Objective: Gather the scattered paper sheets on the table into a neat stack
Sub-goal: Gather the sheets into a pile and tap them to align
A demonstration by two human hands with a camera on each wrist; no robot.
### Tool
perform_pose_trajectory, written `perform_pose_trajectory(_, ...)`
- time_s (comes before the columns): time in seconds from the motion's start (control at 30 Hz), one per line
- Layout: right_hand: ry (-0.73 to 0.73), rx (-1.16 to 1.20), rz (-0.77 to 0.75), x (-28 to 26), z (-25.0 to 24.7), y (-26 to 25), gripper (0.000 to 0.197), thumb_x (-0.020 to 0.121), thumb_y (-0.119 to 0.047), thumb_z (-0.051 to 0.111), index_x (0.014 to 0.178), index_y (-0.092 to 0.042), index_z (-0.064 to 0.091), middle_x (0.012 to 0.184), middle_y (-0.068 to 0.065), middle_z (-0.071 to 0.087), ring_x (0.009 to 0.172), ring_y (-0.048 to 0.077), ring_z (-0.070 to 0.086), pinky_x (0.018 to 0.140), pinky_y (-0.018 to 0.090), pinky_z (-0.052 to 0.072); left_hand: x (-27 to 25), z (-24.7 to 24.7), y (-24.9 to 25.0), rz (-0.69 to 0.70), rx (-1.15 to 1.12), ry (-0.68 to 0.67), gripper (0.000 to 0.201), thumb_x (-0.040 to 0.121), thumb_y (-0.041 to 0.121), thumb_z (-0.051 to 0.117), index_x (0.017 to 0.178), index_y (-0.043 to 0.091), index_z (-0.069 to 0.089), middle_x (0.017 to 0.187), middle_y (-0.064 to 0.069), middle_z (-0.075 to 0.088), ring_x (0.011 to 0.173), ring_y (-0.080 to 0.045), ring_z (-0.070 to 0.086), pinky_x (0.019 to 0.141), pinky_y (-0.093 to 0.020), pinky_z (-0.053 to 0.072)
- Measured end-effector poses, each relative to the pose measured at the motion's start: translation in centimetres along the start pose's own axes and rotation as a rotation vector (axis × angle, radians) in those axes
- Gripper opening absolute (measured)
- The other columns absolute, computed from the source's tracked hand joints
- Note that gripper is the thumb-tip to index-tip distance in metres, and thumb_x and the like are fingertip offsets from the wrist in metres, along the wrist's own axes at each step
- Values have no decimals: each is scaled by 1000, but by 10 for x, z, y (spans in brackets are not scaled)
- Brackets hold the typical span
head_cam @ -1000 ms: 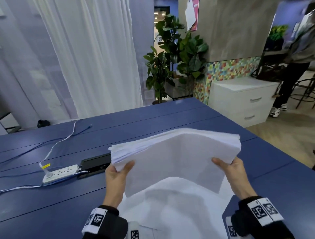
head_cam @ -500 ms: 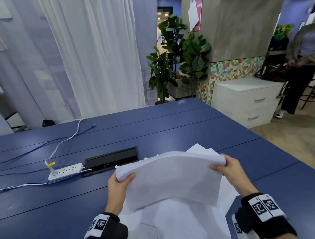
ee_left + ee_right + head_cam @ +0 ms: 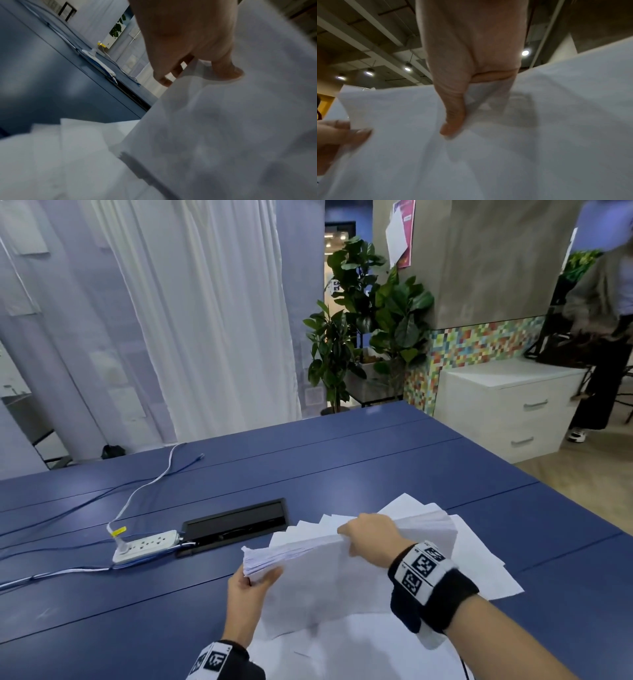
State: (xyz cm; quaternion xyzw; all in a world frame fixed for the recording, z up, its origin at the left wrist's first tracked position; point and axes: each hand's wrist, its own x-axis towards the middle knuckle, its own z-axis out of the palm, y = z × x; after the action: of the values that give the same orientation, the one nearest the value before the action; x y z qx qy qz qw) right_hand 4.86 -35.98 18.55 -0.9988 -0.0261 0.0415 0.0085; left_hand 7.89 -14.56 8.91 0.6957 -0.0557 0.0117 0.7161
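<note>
A thick bundle of white paper sheets (image 3: pixel 322 573) is held low over the blue table (image 3: pixel 342 467), its far edge fanned out unevenly. My left hand (image 3: pixel 251 580) pinches the bundle's left corner, thumb on top. My right hand (image 3: pixel 368 537) grips the far edge from above, fingers curled over it. In the right wrist view the thumb (image 3: pixel 453 121) presses on the sheets (image 3: pixel 522 148). In the left wrist view the left hand (image 3: pixel 197 54) pinches the paper (image 3: pixel 223 135). More loose sheets (image 3: pixel 479 570) lie spread on the table beneath the bundle and to its right.
A white power strip (image 3: pixel 145 546) with cables lies left of the sheets, next to a black cable hatch (image 3: pixel 234 523) set in the table. Beyond the table stand potted plants (image 3: pixel 370 330) and a white drawer cabinet (image 3: pixel 507 409). A person (image 3: pixel 603 337) stands at the far right.
The bundle has come down toward the table and tipped flatter. My right hand has shifted from the bundle's right side to its far edge, gripping from above. The left hand keeps its corner.
</note>
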Motion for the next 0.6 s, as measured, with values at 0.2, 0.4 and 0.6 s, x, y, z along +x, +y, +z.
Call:
perform_pose_trajectory(0.2,218,545,3,-21,-28,39,7,77,-19,69,79,-17,63,71,-2,64,75,19,55,63,27,35,-2,-25,5,56,-21,177,53,66,17,81,108,8,51,91,-4,64,82,-22,61,59,-13,50)
perform_pose_trajectory(0.4,409,1322,3,-36,-23,36,10,81,-4,66,91,-2,65,78,1,68,68,10,63,60,21,50,13,21,74,297,-207,98,27,86,5,57,110,8,45,94,3,60,74,10,61,71,-7,50)
perform_pose_trajectory(0.6,614,1596,104,-34,15,30,31,77,-2,69,106,-9,61,91,-6,71,77,1,69,63,14,52,8,36,75,367,-163,86,27,86,3,59,102,23,49,99,6,61,82,8,61,79,-12,49)
